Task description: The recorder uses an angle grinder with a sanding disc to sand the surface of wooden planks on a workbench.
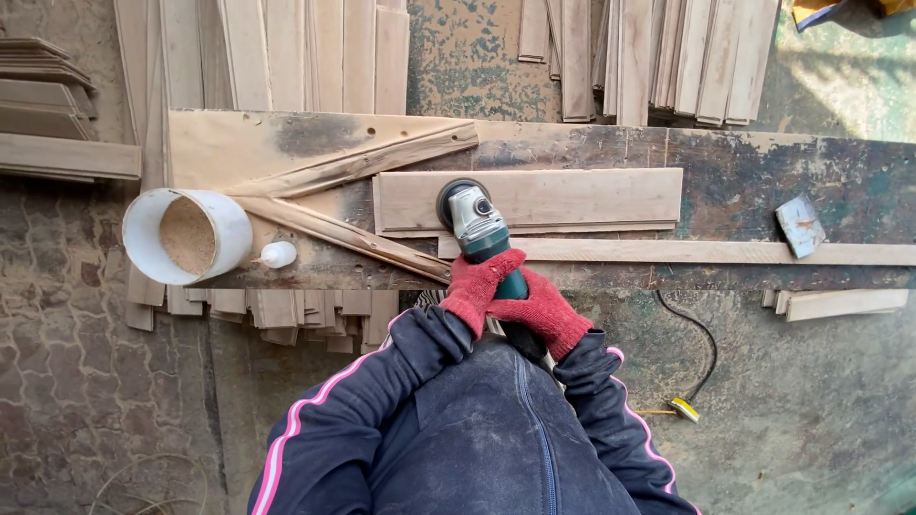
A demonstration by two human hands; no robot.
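Head view: both my hands, left (480, 286) and right (541, 310), grip the grinder (480, 232) on the plank (572, 197); I should keep it flat.

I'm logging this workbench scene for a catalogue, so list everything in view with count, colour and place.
angle grinder: one, green and grey, on the plank's left end
plank: one, pale wood, bench centre
long strip: one, pale wood, below the plank
bucket: one, white, holding sawdust, bench's left end
small bottle: one, white, beside the bucket
sanding block: one, grey, bench right
stacked boards: many, pale, beyond the bench
cable: one, black, on the floor right
left hand: red glove, on the grinder body
right hand: red glove, behind it
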